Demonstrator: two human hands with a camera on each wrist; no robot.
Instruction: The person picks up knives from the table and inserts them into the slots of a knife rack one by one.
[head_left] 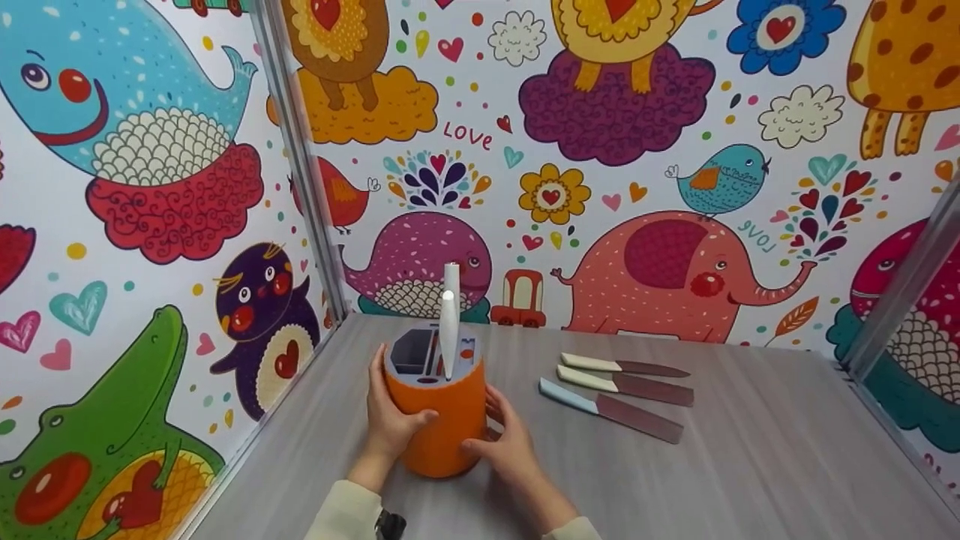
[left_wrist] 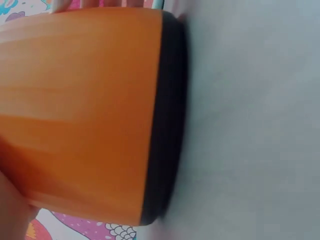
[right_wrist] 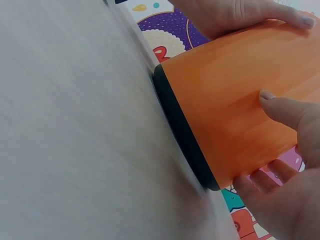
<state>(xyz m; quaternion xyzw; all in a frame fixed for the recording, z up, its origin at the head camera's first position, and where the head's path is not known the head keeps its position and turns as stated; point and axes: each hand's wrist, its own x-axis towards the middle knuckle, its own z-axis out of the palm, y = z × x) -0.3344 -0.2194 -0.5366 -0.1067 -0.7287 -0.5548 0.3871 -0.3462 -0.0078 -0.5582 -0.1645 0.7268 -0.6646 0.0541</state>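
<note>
An orange knife holder (head_left: 444,427) stands upright on the table in front of me, its grey slotted top facing up. Two white handles (head_left: 448,330) stick up from the slots; what they belong to is hidden inside. My left hand (head_left: 394,416) grips the holder's left side, thumb across the front. On the opposite side my right hand (head_left: 510,435) holds it, thumb on the front and fingers around the side. Both wrist views show the dark base (left_wrist: 167,120) at the table surface. In the right wrist view the right thumb (right_wrist: 285,107) lies on the orange wall.
Right of the holder lie three knives side by side: a narrow one with a cream handle (head_left: 589,363), a broad-bladed one (head_left: 652,388) and a cleaver-like one with a pale blue handle (head_left: 566,395). Printed panels (head_left: 510,225) enclose the grey table (head_left: 750,465) behind and at the sides.
</note>
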